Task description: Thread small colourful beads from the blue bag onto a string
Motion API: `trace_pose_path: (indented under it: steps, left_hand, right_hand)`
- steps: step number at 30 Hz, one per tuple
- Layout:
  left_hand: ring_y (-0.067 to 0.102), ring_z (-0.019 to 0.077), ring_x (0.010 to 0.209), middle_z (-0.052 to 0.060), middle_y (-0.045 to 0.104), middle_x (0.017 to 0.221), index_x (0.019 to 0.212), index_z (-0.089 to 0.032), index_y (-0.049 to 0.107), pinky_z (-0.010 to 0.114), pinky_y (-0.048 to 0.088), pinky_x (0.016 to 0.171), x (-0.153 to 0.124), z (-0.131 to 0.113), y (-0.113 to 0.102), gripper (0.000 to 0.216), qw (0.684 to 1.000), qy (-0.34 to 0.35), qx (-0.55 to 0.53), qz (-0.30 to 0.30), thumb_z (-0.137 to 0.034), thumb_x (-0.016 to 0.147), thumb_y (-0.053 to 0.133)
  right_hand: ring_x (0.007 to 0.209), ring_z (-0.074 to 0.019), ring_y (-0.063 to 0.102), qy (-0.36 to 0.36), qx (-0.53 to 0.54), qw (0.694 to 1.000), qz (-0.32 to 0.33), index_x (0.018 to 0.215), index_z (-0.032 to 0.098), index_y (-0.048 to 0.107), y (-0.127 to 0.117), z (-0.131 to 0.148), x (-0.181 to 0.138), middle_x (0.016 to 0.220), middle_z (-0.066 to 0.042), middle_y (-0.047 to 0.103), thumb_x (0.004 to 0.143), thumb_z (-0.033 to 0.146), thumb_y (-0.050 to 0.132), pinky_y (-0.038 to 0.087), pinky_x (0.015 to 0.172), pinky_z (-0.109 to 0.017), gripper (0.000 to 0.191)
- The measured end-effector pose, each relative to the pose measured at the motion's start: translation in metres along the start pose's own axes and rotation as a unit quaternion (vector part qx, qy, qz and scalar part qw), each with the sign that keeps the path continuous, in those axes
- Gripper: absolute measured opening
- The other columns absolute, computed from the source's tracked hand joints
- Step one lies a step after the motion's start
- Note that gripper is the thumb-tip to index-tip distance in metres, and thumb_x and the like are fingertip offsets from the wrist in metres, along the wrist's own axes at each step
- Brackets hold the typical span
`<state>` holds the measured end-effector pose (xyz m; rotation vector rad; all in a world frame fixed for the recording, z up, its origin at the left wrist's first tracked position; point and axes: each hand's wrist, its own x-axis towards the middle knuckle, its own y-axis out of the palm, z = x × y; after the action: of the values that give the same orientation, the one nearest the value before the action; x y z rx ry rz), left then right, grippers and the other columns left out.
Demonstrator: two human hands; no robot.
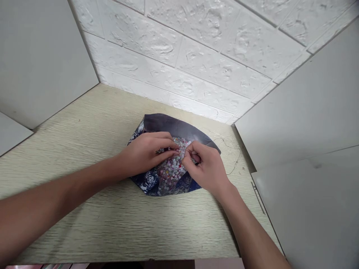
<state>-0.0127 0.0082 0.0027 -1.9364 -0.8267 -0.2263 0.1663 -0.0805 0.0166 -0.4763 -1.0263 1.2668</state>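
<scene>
Hovering over a heap of small round beads [171, 168], both bare hands are brought together at the centre of the view. The heap is spread across the middle of a dark blue rose-printed sheet [144, 182], whose grey folded flap [175, 127] is turned up at 12 o'clock. The sheet is laid on a pale wood-grain desk [84, 123], and a white brick-textured wall panel [182, 56] is seen beyond it at 12 o'clock.

The left hand [144, 154] is reached in from 9 o'clock and is held narrow, its fingers [168, 147] drawn together at the heap's upper edge. A small dark object may be touched there, but it cannot be identified. The right hand [206, 167] is reached in from 5 o'clock, also narrow, with its fingers [190, 148] curled inward just beside the left fingertips. Whether a bead is pinched by either hand cannot be told, as the fingers hide the spot.

As for progress, all the beads in view are gathered in the one heap, and no separated group or finished piece can be seen. Loose pale fibres [228, 149] are strewn on the desk at 3 o'clock from the sheet.
</scene>
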Motion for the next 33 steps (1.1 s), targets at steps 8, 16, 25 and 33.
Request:
trace_pose_path:
  steps: [8, 16, 25, 33]
  left_hand:
    - [0.063, 0.0133, 0.082, 0.003, 0.066, 0.090, 0.095, -0.016, 0.069, 0.024, 0.048, 0.074, -0.0006, 0.0001, 0.0005, 0.019, 1.000, 0.001, -0.004, -0.003, -0.028, 0.091, 0.054]
    - [0.063, 0.0139, 0.083, 0.004, 0.066, 0.091, 0.095, -0.017, 0.068, 0.025, 0.048, 0.075, -0.0008, -0.0006, 0.0000, 0.020, 1.000, -0.001, -0.004, 0.002, -0.029, 0.091, 0.053]
    - [0.062, 0.0146, 0.084, 0.005, 0.066, 0.094, 0.097, -0.017, 0.068, 0.026, 0.048, 0.076, -0.0004, -0.0032, -0.0019, 0.019, 1.000, 0.000, -0.009, 0.018, -0.027, 0.091, 0.052]
    - [0.063, 0.0144, 0.085, 0.004, 0.066, 0.094, 0.096, -0.018, 0.067, 0.025, 0.047, 0.075, -0.0011, -0.0002, -0.0017, 0.018, 0.999, 0.009, -0.007, 0.040, -0.026, 0.092, 0.051]
  right_hand:
    - [0.051, -0.0069, 0.036, 0.000, 0.000, 1.000, 0.000, 0.066, 0.019, 0.043, -0.0011, 0.0009, 0.0002, 0.055, 0.007, 0.041, 0.078, 0.020, 0.051, 0.027, 0.050, -0.023, 0.015]
    - [0.052, -0.0077, 0.037, -0.006, 0.000, 1.000, 0.009, 0.065, 0.019, 0.042, -0.0016, 0.0017, 0.0011, 0.057, 0.006, 0.042, 0.078, 0.020, 0.051, 0.028, 0.051, -0.023, 0.015]
    - [0.053, -0.0077, 0.039, -0.021, -0.004, 0.999, 0.039, 0.068, 0.019, 0.044, -0.0020, 0.0016, -0.0004, 0.060, 0.005, 0.047, 0.082, 0.021, 0.048, 0.027, 0.051, -0.024, 0.014]
    - [0.057, -0.0093, 0.041, -0.027, -0.019, 0.997, 0.069, 0.077, 0.020, 0.049, -0.0038, 0.0007, -0.0011, 0.066, 0.004, 0.052, 0.089, 0.024, 0.045, 0.027, 0.053, -0.025, 0.013]
